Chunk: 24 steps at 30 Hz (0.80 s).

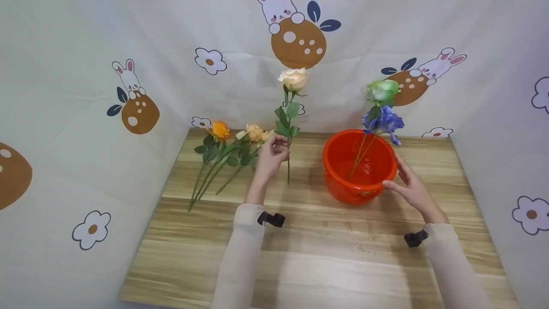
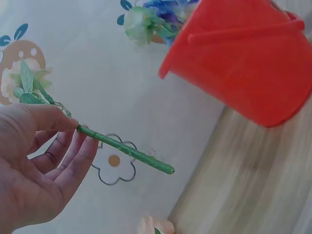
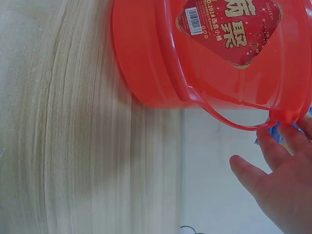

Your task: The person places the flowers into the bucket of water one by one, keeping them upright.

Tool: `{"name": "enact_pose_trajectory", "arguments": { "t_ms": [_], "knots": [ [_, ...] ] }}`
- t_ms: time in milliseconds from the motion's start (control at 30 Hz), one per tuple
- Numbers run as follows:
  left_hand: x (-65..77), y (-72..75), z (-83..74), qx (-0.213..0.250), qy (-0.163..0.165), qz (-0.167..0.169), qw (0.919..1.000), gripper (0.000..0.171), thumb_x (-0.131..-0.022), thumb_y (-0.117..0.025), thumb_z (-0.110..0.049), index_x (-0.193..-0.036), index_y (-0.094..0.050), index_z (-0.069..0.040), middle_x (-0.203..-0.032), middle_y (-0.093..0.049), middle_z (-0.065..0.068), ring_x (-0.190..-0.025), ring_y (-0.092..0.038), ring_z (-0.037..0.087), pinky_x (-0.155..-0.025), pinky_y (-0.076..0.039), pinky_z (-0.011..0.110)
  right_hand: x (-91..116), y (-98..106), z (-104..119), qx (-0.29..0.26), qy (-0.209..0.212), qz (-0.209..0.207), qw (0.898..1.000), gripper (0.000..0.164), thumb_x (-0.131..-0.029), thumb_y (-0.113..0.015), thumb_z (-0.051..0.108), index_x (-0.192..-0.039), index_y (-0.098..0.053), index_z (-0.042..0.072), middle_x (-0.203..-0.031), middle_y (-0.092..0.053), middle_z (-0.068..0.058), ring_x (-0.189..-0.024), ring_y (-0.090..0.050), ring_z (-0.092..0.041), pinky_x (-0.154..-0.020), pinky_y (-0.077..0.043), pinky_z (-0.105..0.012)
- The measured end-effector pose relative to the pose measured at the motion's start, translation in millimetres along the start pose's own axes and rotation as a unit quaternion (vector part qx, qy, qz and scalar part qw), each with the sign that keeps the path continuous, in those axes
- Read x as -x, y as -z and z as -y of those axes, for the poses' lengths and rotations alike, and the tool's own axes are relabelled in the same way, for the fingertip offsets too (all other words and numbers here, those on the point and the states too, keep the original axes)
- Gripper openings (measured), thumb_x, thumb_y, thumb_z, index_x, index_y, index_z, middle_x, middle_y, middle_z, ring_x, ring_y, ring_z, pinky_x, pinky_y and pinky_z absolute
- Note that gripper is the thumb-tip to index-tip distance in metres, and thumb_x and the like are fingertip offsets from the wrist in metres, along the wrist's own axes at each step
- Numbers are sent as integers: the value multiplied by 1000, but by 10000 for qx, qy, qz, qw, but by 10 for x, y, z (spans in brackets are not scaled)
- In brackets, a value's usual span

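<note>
Flower with ruffled orange petals (image 1: pixel 220 130) lies farthest left of the round, tapered red plastic bucket (image 1: pixel 339 188). Next to it, also left of the bucket, lie pale peach flowers with soft layered petals (image 1: pixel 254 132), their long green stems fanned on the wood-grain table (image 1: pixel 206 253), blooms away from the person, which probably makes each stem easy to reach.

Nearer the bucket's left side, the left hand (image 1: pixel 271 159) has its fingers drawn narrow, thumb and fingertips pinching the slender green stem of a cream rose with a full, cupped head (image 1: pixel 294 80). The rose stands upright beside the bucket, outside it; gripping below the leaves seems to leave the smooth, bare stem end free.

Inside the bucket, a green rose with pale-edged petals (image 1: pixel 383 91) and a frilly blue-violet flower (image 1: pixel 388 121) lean towards its right rim, apparently propped by the wall. The bucket's glossy side carries a printed red-and-gold label (image 3: pixel 229 29) and a thin curved plastic handle (image 3: pixel 229 121).

At the bucket's right, the right hand (image 1: pixel 409 182) is spread wide, fingers touching the rim near the handle joint and thumb held apart, likely to steady it.
</note>
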<state>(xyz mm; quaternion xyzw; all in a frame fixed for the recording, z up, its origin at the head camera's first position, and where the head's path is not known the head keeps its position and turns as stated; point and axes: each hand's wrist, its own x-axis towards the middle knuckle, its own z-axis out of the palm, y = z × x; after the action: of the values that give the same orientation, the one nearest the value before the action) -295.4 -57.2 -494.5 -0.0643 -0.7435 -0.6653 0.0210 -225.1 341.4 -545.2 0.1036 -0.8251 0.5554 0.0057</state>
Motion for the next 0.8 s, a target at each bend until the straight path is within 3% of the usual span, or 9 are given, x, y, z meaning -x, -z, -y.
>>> {"name": "enact_pose_trajectory", "arguments": {
  "t_ms": [233,400,500,733,800],
  "knots": [
    [-70,-168,-237,-101,-326,67,9994,28,-83,-60,9,-111,-61,4,-105,-63,15,-91,-64,18,-83,-53,23,-1,10,-4,44,7,-19,10000,88,-90,-71,5,-160,-18,15,-168,-15,-13,-151,-18,-40,-116,-27,-12],
    [-110,-307,-359,-159,-467,146,9987,29,-82,-59,9,-111,-62,4,-106,-65,20,-93,-66,22,-86,-56,26,-5,13,-13,107,-98,-4,9999,88,-91,-71,6,-160,-17,14,-168,-15,-11,-152,-17,-38,-123,-24,-33],
    [-123,-400,-409,-155,-472,224,9985,29,-83,-61,7,-112,-62,3,-105,-66,19,-92,-67,22,-81,-58,26,-7,14,-20,125,-146,16,9998,89,-91,-71,6,-160,-17,17,-168,-15,-10,-153,-17,-37,-123,-21,-44],
    [-171,-670,-479,132,-596,438,9972,29,-82,-60,10,-110,-61,5,-102,-65,17,-84,-68,20,-69,-61,28,-5,12,-12,126,-72,0,9999,88,-90,-71,5,-160,-17,13,-167,-15,-13,-152,-17,-40,-121,-25,-22],
    [-186,-748,-488,96,-691,432,9966,28,-81,-59,11,-108,-61,5,-101,-66,18,-83,-67,18,-68,-61,26,-5,11,-5,173,-62,-5,9998,88,-90,-71,6,-160,-17,12,-167,-16,-14,-151,-18,-41,-120,-25,-22]
  ]
}}
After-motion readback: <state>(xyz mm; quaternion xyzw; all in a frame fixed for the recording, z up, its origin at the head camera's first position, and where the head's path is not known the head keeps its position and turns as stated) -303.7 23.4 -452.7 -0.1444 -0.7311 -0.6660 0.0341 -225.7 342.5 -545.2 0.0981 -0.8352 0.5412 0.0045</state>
